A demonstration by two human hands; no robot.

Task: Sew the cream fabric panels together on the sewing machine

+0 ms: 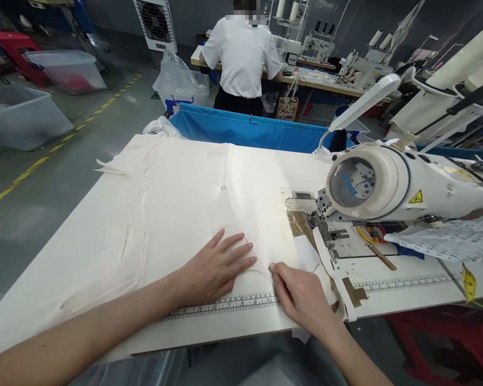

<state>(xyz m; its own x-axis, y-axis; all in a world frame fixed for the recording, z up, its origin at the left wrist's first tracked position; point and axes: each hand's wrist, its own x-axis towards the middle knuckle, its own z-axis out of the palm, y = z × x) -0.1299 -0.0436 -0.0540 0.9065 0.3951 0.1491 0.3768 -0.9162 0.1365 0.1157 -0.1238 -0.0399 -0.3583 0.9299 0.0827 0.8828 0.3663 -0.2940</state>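
A large piece of thin white fabric (181,182) lies over the left and middle of the white sewing table, with some folds and loose edges. My left hand (223,265) rests flat on it, fingers spread. Close by on the right, my right hand (301,292) is closed in a pinch at the fabric's edge. A small grey tip (271,269) shows between its thumb and forefinger; the rest is hidden in the hand. To the right of this hand, a white fabric strip (332,268) hangs near the needle area of the sewing machine (438,185).
A printed ruler (241,304) runs along the table's front edge. Yellow-handled scissors (366,236) and a wooden-handled tool (382,258) lie under the machine arm. Behind the table hangs a blue cloth trough (249,126); beyond it sits a person in a white shirt (245,59).
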